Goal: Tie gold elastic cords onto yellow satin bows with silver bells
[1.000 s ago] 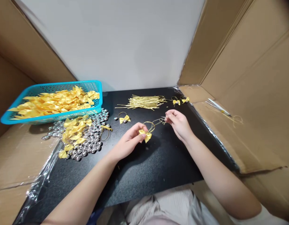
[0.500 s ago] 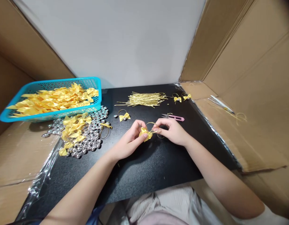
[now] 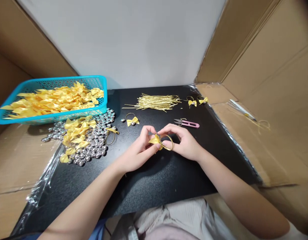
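- The yellow bow (image 3: 153,139) is held above the worktop (image 3: 149,193), pinched between thumb and fingers of the left hand (image 3: 137,151).
- The gold cord loop (image 3: 173,142) is attached to the bow and is directed toward the right hand (image 3: 186,144).
- The right hand is held narrow, with fingers placed at the bow and loop; whether either is gripped cannot be told.
- Pink-handled snips (image 3: 190,124) are placed beyond the right hand.
- Cut gold cords (image 3: 157,102) are bundled at the rear.
- One looped bow (image 3: 132,122) is laid beyond the left hand.
- Silver beads (image 3: 95,146) are spread at left, partly covered by loose bows (image 3: 74,136).
- More bows (image 3: 56,100) are contained in the blue basket (image 3: 104,107).
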`<state>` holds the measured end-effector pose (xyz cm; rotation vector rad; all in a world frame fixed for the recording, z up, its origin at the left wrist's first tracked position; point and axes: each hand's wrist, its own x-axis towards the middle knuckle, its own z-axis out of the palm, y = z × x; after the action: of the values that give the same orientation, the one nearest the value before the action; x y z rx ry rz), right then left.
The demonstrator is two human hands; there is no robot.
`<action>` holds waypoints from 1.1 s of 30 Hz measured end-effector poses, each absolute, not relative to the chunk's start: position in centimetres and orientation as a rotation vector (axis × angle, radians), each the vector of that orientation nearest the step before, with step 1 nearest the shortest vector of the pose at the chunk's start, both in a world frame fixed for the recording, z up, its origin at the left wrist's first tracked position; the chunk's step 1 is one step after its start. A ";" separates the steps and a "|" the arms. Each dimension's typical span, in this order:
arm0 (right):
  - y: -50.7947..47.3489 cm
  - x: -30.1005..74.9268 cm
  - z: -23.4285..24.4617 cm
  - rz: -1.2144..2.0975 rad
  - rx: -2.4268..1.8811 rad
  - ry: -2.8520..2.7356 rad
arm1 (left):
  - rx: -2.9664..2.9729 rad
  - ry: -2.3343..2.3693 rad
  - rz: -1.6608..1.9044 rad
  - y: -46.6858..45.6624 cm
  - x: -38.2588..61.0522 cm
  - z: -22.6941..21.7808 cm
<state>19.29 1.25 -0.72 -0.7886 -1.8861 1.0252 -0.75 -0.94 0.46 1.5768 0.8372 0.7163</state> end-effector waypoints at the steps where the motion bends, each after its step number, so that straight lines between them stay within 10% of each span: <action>1: 1.2 19.3 -0.6 0.995 -0.754 -1.897 | 1.584 0.843 0.720 -1.0 -0.7 0.5; 33: 0.0 19.6 0.6 0.699 -0.658 -1.976 | 1.893 0.763 0.830 -1.9 -0.4 0.6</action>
<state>19.64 -0.05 0.64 -0.6575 -1.9762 0.6988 -0.42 -1.89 0.60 1.8927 0.7629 0.8305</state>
